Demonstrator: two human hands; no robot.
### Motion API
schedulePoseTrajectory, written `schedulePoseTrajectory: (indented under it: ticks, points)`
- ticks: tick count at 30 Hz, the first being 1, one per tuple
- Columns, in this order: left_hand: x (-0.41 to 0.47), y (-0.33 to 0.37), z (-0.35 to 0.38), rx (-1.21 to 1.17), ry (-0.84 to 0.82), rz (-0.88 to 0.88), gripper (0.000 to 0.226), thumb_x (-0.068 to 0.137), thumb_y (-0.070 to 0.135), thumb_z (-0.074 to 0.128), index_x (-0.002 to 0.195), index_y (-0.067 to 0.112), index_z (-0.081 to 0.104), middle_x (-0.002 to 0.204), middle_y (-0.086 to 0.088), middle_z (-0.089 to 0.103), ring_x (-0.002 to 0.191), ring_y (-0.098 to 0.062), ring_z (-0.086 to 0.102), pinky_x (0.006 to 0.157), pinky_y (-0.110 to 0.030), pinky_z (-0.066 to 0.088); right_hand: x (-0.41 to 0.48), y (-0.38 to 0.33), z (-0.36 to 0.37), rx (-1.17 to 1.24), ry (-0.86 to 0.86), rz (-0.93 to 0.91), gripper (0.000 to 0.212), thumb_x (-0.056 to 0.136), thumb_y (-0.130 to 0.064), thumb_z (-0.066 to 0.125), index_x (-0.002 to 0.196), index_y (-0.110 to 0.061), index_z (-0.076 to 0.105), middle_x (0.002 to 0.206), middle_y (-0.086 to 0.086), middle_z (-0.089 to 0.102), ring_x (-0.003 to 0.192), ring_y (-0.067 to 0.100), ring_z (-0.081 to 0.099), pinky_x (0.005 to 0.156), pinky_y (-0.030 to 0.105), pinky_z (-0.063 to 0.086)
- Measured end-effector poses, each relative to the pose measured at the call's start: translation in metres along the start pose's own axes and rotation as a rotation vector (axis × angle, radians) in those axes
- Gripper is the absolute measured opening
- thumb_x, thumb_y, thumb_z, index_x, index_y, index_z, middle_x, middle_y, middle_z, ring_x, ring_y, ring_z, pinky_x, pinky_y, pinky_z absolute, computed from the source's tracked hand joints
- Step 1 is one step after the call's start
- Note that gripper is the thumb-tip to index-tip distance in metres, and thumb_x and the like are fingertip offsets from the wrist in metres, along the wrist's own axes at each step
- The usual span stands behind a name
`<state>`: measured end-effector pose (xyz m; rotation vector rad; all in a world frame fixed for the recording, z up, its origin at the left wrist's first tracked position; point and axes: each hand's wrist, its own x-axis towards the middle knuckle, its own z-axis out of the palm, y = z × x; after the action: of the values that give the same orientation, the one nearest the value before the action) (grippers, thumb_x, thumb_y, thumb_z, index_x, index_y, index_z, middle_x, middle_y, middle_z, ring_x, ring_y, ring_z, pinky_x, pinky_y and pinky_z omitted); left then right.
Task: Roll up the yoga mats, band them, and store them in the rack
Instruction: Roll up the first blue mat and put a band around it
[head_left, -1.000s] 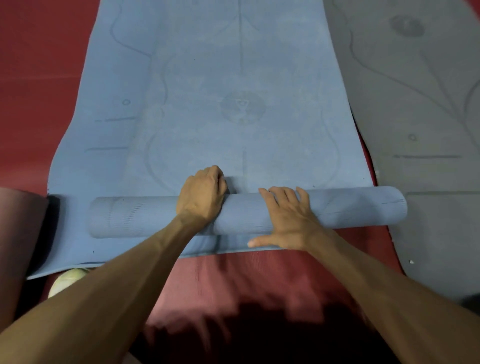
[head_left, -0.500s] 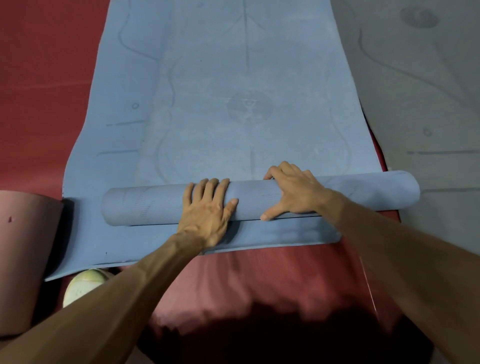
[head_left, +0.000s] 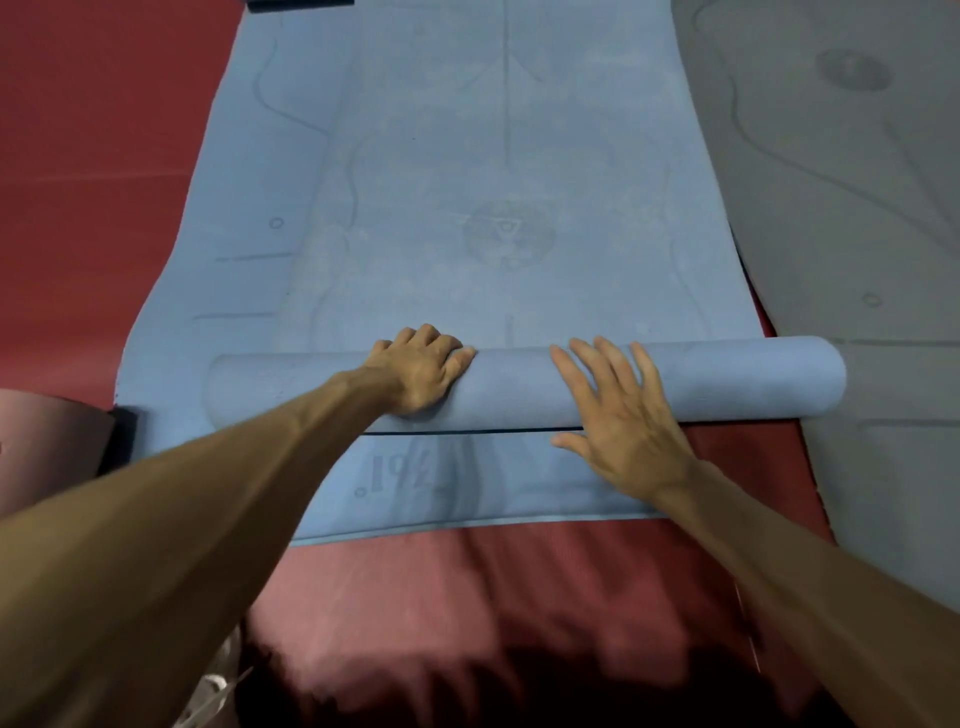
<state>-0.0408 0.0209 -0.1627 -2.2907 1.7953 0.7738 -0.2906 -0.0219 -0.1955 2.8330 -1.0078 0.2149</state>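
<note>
Gripping hand: left hand (head_left: 421, 371) is curling its fingers over the top of the blue roll (head_left: 727, 376), clasping it.
Pressing hand: right hand (head_left: 621, 415) is lying flat with fingers spread, pushing on the roll's near side and clenching nothing.
Roll position: lying crosswise on the blue mat (head_left: 493, 156), sticking out past the mat's right edge, so probably winding askew.
Front edge: a blue strip (head_left: 415, 493) is showing on the near side of the roll; cannot tell if it is the same mat.
Progress: looking early, as most of the blue mat is lying flat beyond the roll.
Remaining: finishing this roll, banding, racking. The grey mat (head_left: 857, 208) is lying flat too, and no band or rack is showing.
</note>
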Motion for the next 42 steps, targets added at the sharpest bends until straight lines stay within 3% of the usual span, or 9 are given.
schedulePoseTrajectory:
  ticks: [7, 11, 16, 20, 24, 31, 35, 39, 42]
  points:
    - [0.021, -0.002, -0.002, -0.022, 0.218, -0.006, 0.043, 0.101, 0.046, 0.028, 0.113, 0.011, 0.05, 0.12, -0.012, 0.048, 0.116, -0.029, 0.042, 0.098, -0.041, 0.032, 0.025, 0.011, 0.007, -0.058, -0.125, 0.085, 0.122, 0.041, -0.059, 0.088, 0.144, -0.016, 0.039, 0.134, 0.014, 0.052, 0.124, 0.038, 0.049, 0.105, 0.06, 0.033]
    - [0.019, -0.003, -0.008, -0.077, 0.239, 0.033, 0.037, 0.101, 0.045, 0.029, 0.092, 0.013, 0.047, 0.103, -0.011, 0.051, 0.106, -0.031, 0.046, 0.092, -0.042, 0.037, 0.038, 0.018, 0.002, -0.138, -0.206, 0.046, 0.115, 0.047, -0.051, 0.089, 0.144, -0.019, 0.038, 0.131, 0.012, 0.052, 0.114, 0.034, 0.052, 0.098, 0.051, 0.037]
    - [0.007, -0.01, -0.001, -0.006, 0.21, 0.111, 0.049, 0.1, 0.046, 0.026, 0.119, 0.011, 0.055, 0.111, -0.013, 0.054, 0.107, -0.032, 0.051, 0.095, -0.042, 0.039, 0.053, 0.021, -0.017, -0.122, -0.348, 0.016, 0.093, 0.069, -0.036, 0.077, 0.145, -0.023, 0.024, 0.13, 0.007, 0.047, 0.111, 0.03, 0.052, 0.094, 0.043, 0.035]
    - [-0.006, -0.013, -0.005, -0.013, 0.036, 0.138, 0.062, 0.096, 0.053, 0.022, 0.136, 0.012, 0.044, 0.128, -0.014, 0.052, 0.121, -0.031, 0.045, 0.106, -0.038, 0.031, 0.048, 0.02, -0.03, -0.024, -0.417, 0.012, 0.084, 0.064, -0.03, 0.076, 0.136, -0.024, 0.033, 0.118, 0.005, 0.054, 0.099, 0.027, 0.057, 0.084, 0.038, 0.04]
    - [-0.048, 0.004, 0.006, 0.064, 0.076, 0.118, 0.074, 0.091, 0.06, 0.017, 0.149, 0.015, 0.025, 0.147, -0.009, 0.034, 0.136, -0.027, 0.028, 0.115, -0.037, 0.015, 0.039, 0.023, -0.044, 0.083, -0.519, 0.006, 0.083, 0.062, -0.032, 0.077, 0.134, -0.026, 0.037, 0.111, 0.004, 0.057, 0.095, 0.026, 0.06, 0.078, 0.032, 0.043]
    - [-0.112, 0.019, 0.04, -0.056, 0.301, 0.175, 0.088, 0.079, 0.062, 0.015, 0.143, 0.006, 0.038, 0.14, -0.015, 0.04, 0.128, -0.033, 0.035, 0.113, -0.04, 0.02, 0.015, 0.011, -0.066, 0.167, -0.682, 0.019, 0.087, 0.058, -0.037, 0.079, 0.134, -0.029, 0.038, 0.106, 0.002, 0.06, 0.096, 0.024, 0.06, 0.082, 0.033, 0.047]
    - [-0.131, 0.027, 0.062, -0.072, 0.248, 0.118, 0.089, 0.077, 0.067, 0.011, 0.144, 0.014, 0.037, 0.139, -0.006, 0.04, 0.131, -0.026, 0.033, 0.117, -0.039, 0.009, -0.012, -0.005, -0.071, 0.188, -0.716, 0.012, 0.086, 0.056, -0.035, 0.079, 0.133, -0.029, 0.039, 0.109, 0.003, 0.06, 0.097, 0.024, 0.062, 0.084, 0.034, 0.048]
    - [-0.137, 0.027, 0.082, -0.047, 0.341, 0.106, 0.069, 0.087, 0.06, 0.027, 0.129, 0.012, 0.055, 0.12, -0.008, 0.056, 0.112, -0.025, 0.045, 0.105, -0.049, 0.035, -0.029, -0.014, -0.07, 0.163, -0.662, 0.011, 0.085, 0.06, -0.031, 0.078, 0.136, -0.026, 0.039, 0.113, 0.006, 0.059, 0.098, 0.027, 0.062, 0.083, 0.033, 0.046]
    - [-0.129, 0.025, 0.082, -0.058, 0.33, 0.093, 0.074, 0.085, 0.063, 0.023, 0.131, 0.013, 0.054, 0.121, -0.007, 0.055, 0.114, -0.026, 0.045, 0.106, -0.044, 0.028, -0.024, -0.012, -0.066, 0.166, -0.686, 0.016, 0.089, 0.058, -0.034, 0.081, 0.136, -0.026, 0.038, 0.112, 0.004, 0.06, 0.098, 0.025, 0.062, 0.083, 0.032, 0.044]
